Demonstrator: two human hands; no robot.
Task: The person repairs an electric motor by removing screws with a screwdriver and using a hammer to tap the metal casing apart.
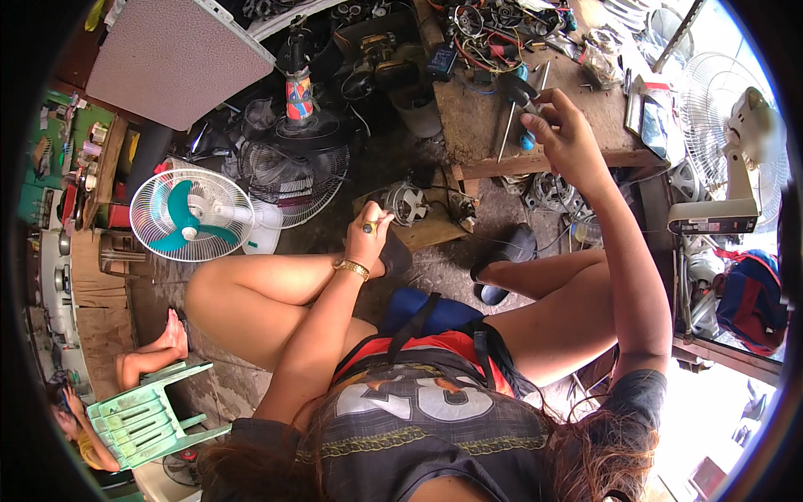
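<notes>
My right hand [572, 144] is raised over the near edge of the wooden workbench [468, 138]. Its thumb and fingers close on a dark, round-headed piece [519, 90] whose exact kind I cannot tell. Right beside it on the bench lies a thin screwdriver [505, 134], along with a blue handle [527, 140] partly behind my fingers. My left hand [365, 241], with a ring and gold bracelet, is closed above my lap; whatever its fingers pinch is too small to make out. Just beyond it, a round metal fan motor [409, 204] sits on a low wooden board [439, 230].
A white-caged fan with teal blades [186, 219] stands at left, near a dark fan cage [293, 180]. Wires and loose parts [502, 38] crowd the bench's far side. Another fan [736, 125] is at right. A person sits beside a green plastic chair [146, 418] at lower left.
</notes>
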